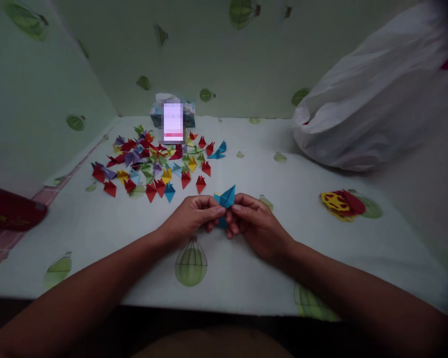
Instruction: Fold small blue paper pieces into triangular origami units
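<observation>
Between both hands, above the middle of the table, is a blue folded origami paper [227, 197] with a pointed tip facing up and to the right. My left hand [197, 214] pinches its left side between thumb and fingers. From the right, my right hand [257, 219] grips the same paper near its lower edge. Part of the paper is hidden behind my fingers, and a bit of blue shows below them. Beyond my left hand lies a spread of small folded paper cranes [160, 189] in red, yellow, green, purple and blue.
A tissue box [191, 115] stands at the back wall, with a lit, blurred phone [173, 119] in front. A large white plastic bag [358, 109] rests at the back right. Yellow and red cut-out pieces [341, 204] lie on the right. A red item [13, 209] is at the left edge.
</observation>
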Tool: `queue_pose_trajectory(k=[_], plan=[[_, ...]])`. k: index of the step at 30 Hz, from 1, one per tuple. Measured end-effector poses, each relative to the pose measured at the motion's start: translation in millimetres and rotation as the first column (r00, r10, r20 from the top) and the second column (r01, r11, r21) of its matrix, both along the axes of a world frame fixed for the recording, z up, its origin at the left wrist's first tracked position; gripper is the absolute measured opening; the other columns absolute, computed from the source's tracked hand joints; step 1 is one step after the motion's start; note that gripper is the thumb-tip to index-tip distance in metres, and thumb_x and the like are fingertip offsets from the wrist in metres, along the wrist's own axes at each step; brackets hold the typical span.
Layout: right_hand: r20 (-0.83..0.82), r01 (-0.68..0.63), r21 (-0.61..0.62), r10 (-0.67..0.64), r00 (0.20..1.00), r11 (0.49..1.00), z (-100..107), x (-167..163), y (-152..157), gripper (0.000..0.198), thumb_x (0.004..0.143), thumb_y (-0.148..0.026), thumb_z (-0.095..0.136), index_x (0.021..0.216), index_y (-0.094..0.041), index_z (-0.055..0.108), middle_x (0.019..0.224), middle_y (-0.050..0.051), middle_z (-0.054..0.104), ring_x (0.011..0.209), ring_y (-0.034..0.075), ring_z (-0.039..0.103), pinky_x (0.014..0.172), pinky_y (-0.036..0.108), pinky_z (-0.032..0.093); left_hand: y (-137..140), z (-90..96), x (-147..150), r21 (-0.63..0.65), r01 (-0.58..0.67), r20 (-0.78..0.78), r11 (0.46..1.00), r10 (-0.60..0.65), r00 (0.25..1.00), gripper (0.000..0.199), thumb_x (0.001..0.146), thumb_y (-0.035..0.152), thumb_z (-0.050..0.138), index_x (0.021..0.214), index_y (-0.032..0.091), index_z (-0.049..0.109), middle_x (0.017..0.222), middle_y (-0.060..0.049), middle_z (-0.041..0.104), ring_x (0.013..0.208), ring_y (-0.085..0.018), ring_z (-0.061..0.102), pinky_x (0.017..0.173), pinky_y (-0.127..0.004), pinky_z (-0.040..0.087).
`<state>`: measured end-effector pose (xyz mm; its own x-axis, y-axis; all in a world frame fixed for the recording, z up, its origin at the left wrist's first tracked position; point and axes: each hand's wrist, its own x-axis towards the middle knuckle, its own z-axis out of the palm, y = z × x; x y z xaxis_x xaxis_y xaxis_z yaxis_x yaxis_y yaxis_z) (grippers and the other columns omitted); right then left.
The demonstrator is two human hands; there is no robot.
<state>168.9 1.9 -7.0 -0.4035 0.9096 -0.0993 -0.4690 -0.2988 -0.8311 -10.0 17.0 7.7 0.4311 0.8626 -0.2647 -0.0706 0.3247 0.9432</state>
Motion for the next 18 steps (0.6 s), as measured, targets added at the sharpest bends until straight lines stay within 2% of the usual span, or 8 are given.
queue_pose_trajectory(k=[4,8,12,16,18], plan=[[0.095,0.035,0.061,-0.040,0.995,0.998,1.1,1.2,1.3,0.025,0.085,-0.039,0.075,0.076,-0.017,0.066,0.066,-0.002,0.066,0.050,0.009,0.058,0.053,0.024,0.052,1.0,-0.1,-1.6,0.051,0.049,-0.056,0.997,-0.046,0.997,0.025,0.079,0.031,0.074,0.068,0.015,0.058,0.054,0.005,0.053,0.048,-0.005,0.042,0.049,-0.020,0.029],[0.217,0.103,0.081,-0.118,0.969,0.991,-0.6,0.1,0.5,0.027,0.079,-0.035,0.081,0.069,-0.016,0.065,0.059,-0.004,0.063,0.048,0.008,0.056,0.053,0.022,0.048,1.9,-0.9,-3.0,0.086,0.119,-0.135,0.989,-0.107,0.985,0.025,0.080,0.033,0.073,0.069,0.016,0.058,0.053,0.006,0.052,0.048,-0.006,0.039,0.048,-0.021,0.026],[0.222,0.128,0.074,-0.141,0.965,0.989,-1.4,0.3,-0.2,0.026,0.081,-0.034,0.079,0.068,-0.016,0.064,0.060,-0.003,0.064,0.047,0.008,0.056,0.052,0.023,0.048,2.5,0.9,-3.5,0.110,0.127,-0.138,0.986,-0.112,0.984,0.024,0.080,0.033,0.072,0.070,0.016,0.058,0.053,0.006,0.050,0.047,-0.006,0.037,0.047,-0.021,0.025],[0.189,0.088,0.050,-0.096,0.977,0.995,0.0,1.6,2.1,0.029,0.085,-0.040,0.074,0.072,-0.016,0.066,0.063,-0.001,0.066,0.049,0.009,0.058,0.052,0.023,0.048,3.2,1.7,-4.5,0.123,0.132,-0.138,0.983,-0.115,0.984,0.026,0.080,0.033,0.070,0.068,0.016,0.055,0.053,0.006,0.049,0.047,-0.006,0.036,0.047,-0.022,0.024],[0.171,0.071,0.043,-0.078,0.982,0.997,0.1,1.7,3.4,0.028,0.083,-0.043,0.077,0.077,-0.016,0.067,0.064,-0.002,0.066,0.050,0.009,0.058,0.053,0.024,0.048,3.6,1.6,-4.8,0.124,0.140,-0.142,0.982,-0.122,0.982,0.028,0.080,0.034,0.070,0.067,0.017,0.053,0.052,0.007,0.046,0.047,-0.006,0.033,0.047,-0.022,0.022]])
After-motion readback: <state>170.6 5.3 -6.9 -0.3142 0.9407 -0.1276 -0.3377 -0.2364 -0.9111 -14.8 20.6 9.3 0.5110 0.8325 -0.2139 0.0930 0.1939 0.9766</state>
